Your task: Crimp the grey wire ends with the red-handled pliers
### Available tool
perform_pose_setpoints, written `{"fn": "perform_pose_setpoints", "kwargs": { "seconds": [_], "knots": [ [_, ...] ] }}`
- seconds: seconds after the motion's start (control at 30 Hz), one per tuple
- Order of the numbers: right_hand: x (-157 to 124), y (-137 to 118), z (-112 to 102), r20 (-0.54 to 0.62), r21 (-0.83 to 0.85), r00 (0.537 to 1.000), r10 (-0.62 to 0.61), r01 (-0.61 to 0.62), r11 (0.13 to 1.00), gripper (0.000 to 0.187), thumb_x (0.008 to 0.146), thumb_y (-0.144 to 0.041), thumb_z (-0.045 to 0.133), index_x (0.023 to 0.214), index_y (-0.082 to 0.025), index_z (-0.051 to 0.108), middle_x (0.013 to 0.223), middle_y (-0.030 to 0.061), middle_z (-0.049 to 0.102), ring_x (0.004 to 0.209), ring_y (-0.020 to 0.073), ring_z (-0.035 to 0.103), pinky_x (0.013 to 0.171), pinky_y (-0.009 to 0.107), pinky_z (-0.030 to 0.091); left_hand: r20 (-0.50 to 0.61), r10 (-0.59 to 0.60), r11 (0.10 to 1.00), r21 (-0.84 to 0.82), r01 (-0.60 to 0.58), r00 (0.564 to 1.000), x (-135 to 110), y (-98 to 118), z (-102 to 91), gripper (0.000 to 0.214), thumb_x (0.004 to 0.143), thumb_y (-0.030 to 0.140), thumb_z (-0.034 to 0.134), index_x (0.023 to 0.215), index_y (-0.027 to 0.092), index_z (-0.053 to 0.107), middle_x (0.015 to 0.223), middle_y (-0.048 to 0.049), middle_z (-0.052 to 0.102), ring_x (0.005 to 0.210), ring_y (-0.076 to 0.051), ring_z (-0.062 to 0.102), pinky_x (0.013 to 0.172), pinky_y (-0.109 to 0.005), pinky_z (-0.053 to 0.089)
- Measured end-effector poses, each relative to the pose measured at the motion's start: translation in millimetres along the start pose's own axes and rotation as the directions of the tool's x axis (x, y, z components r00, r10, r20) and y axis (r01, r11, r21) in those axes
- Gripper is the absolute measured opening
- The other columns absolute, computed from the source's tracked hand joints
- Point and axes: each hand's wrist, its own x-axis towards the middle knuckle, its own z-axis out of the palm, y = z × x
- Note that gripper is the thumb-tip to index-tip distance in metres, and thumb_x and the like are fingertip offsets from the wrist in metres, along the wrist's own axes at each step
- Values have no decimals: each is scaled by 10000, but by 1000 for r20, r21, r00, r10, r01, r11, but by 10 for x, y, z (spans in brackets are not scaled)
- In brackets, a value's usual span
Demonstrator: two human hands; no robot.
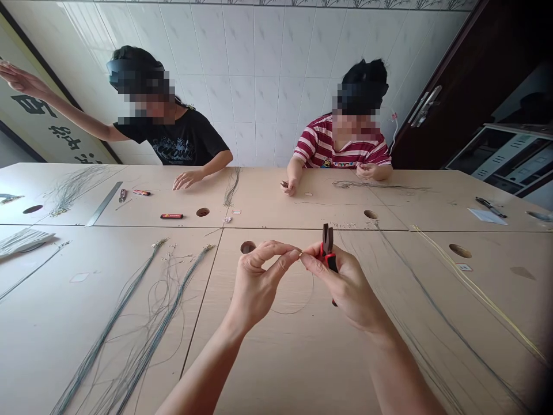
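Note:
My left hand [259,282] is raised over the table with thumb and forefinger pinched on the end of a thin wire [298,308] that loops down below both hands. My right hand [345,285] meets it fingertip to fingertip, pinching the same wire end while also holding red-handled pliers [328,248] in its palm, jaws pointing up. Any small part between the fingertips is too tiny to make out.
Bundles of thin wires [142,323] lie at front left, more wires [453,328] at right, on the beige table [302,374]. Two people sit opposite; one's hand [185,180] rests on the table. A metal ruler [103,203], small tools and round cable holes [459,251] dot the surface.

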Motion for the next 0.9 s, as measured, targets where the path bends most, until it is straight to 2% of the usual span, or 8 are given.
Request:
{"fn": "perform_pose_setpoints", "kwargs": {
  "seconds": [0.23, 0.43, 0.67, 0.9],
  "knots": [
    [-69, -10, -57, -30, -80, 996, -90, 87, 993, 178, 873, -384, 602, 840, -210, 625, 657, -40, 474, 581, 90, 388, 548, 241, 327, 33, 35, 999, 9, -35, 999, -12, -11, 17, 116, 862, 224, 663, 845, 275, 766, 877, 4, 731, 860, -137, 627, 794, -259, 495],
    [-80, -19, -76, -45, -131, 991, -127, 120, 984, 180, 881, -376, 589, 822, -207, 615, 693, -27, 530, 610, 100, 434, 581, 252, 346, 49, 55, 997, 50, -58, 997, -23, -19, 16, 123, 860, 226, 666, 864, 287, 773, 870, -4, 731, 859, -154, 621, 787, -285, 492],
    [-85, -35, -71, -31, -153, 991, -128, 121, 981, 212, 901, -366, 568, 771, -199, 571, 660, -34, 469, 612, 99, 407, 587, 253, 330, 64, 78, 994, 67, -82, 995, -23, -30, 25, 102, 851, 228, 676, 856, 291, 755, 867, 12, 735, 839, -156, 626, 800, -304, 477],
    [-83, -38, -83, -45, -158, 990, -136, 128, 979, 218, 903, -372, 565, 766, -202, 569, 629, -43, 436, 581, 95, 371, 555, 251, 308, 52, -10, 990, 143, 2, 999, -34, 28, 9, 73, 854, 284, 664, 822, 236, 709, 822, 5, 710, 811, -154, 610, 794, -296, 453]
  ]
}}
